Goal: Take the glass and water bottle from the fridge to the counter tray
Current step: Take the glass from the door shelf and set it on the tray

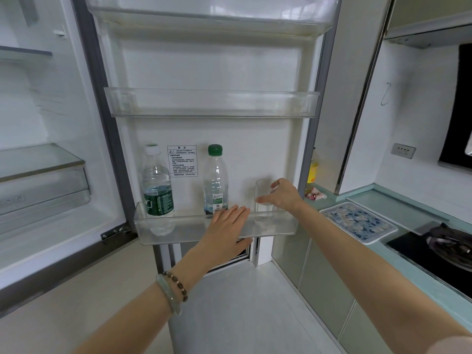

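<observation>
Clear, tall, empty drinking glass (264, 198) stands upright in the lowest transparent door shelf (178, 232), right of a green-capped clear plastic water bottle (215, 178). Right hand (279, 194), fingers spread, reaches around it; left hand (227, 229) flat, open, near the bottle.

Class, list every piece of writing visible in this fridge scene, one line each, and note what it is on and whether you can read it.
Warning sticker on the fridge door: Chinese print under a hazard triangle, too small to read.
Dark green label on the white-capped bottle: blurred, unreadable.
Green label on the green-capped bottle: small print and a square code, unreadable.
Nothing else carries text.
</observation>
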Available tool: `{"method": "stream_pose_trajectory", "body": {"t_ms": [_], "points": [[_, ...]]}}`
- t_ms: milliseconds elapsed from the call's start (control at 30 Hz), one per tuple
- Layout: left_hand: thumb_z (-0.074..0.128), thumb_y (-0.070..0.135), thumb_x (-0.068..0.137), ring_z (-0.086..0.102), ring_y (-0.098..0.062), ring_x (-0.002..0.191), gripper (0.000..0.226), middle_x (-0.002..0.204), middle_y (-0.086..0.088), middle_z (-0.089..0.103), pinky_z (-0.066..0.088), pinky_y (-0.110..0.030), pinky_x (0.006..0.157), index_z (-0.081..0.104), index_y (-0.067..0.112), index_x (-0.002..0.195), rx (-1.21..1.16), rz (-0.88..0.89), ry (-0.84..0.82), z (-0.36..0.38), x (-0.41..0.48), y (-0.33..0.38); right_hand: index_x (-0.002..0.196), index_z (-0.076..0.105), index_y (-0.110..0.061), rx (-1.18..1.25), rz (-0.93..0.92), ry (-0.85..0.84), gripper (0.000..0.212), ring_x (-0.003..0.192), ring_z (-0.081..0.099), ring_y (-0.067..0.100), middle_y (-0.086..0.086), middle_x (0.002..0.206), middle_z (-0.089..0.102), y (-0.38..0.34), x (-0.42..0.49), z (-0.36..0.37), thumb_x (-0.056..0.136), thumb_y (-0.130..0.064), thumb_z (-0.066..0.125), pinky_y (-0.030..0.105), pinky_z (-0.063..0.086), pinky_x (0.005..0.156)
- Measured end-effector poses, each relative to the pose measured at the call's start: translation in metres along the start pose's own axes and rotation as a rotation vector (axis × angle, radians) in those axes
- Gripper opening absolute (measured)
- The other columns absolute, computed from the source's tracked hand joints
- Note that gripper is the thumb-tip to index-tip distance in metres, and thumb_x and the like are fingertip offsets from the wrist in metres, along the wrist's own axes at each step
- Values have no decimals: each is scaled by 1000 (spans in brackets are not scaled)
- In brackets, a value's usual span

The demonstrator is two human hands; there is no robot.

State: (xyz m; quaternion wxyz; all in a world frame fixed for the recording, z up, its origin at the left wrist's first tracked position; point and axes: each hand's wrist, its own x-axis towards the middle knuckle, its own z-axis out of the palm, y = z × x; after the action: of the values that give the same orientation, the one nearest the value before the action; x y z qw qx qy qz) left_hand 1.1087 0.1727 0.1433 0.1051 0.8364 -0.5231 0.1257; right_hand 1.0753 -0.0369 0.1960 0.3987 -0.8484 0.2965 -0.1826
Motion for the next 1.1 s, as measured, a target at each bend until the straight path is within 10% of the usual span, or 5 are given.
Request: {"method": "stream_pose_trajectory", "body": {"t_ms": [467, 767, 1100], "points": [[44, 46, 100, 12, -16, 150, 67, 163, 1, 17, 1, -29, 118, 18, 18, 155, -250, -65, 16, -17, -4, 4, 111, 57, -13, 137, -213, 82, 66, 97, 62, 17, 3, 107, 63, -61, -35, -41, 58, -31, 90, 27, 49, 83], [44, 44, 100, 57, -30, 116, 49, 119, -17, 61, 44, -37, 99, 55, 0, 119, -1961, -671, -58, -65, -11, 32, 105, 60, -16, 166, -292, 2, 58, 92, 66, 15, 2, 101, 67, -96, -110, -73, 57, -30, 91, 32, 55, 84], [38, 57, 97, 65, -37, 104, 72, 107, -29, 69, 54, -45, 78, 55, -13, 108, -2293, -665, -346, -51, -34, 68, 105, 63, -14, 157, -224, 35, 57, 74, 63, 5, -2, 91, 67, -56, -188, -97, 57, -28, 91, 14, 46, 64]]}}
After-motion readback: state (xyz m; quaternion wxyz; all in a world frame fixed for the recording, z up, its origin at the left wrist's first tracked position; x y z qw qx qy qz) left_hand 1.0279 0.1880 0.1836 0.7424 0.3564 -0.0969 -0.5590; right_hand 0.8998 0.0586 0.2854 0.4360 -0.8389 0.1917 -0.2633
